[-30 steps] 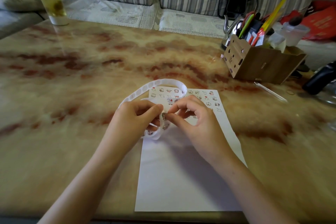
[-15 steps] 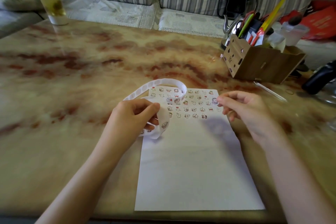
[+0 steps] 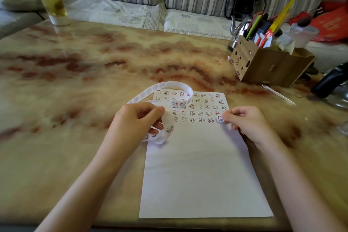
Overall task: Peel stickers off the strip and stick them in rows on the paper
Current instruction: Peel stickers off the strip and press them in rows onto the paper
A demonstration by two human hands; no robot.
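A white sheet of paper lies on the marble table, with several rows of small cartoon stickers across its top part. My left hand grips the curled white sticker strip at the paper's left edge; the strip loops up and back over the top-left stickers. My right hand sits at the paper's right edge, its fingertips pinching a round sticker at the right end of the lowest row, right at the paper's surface.
A cardboard organiser full of pens and scissors stands at the back right, with a metal kettle behind it. A black object lies far right. A tall glass stands back left. A striped sofa runs behind the table.
My right hand left the strip with a peeled sticker, swung right, then came down to the end of the lowest row. My left hand kept its hold on the strip.
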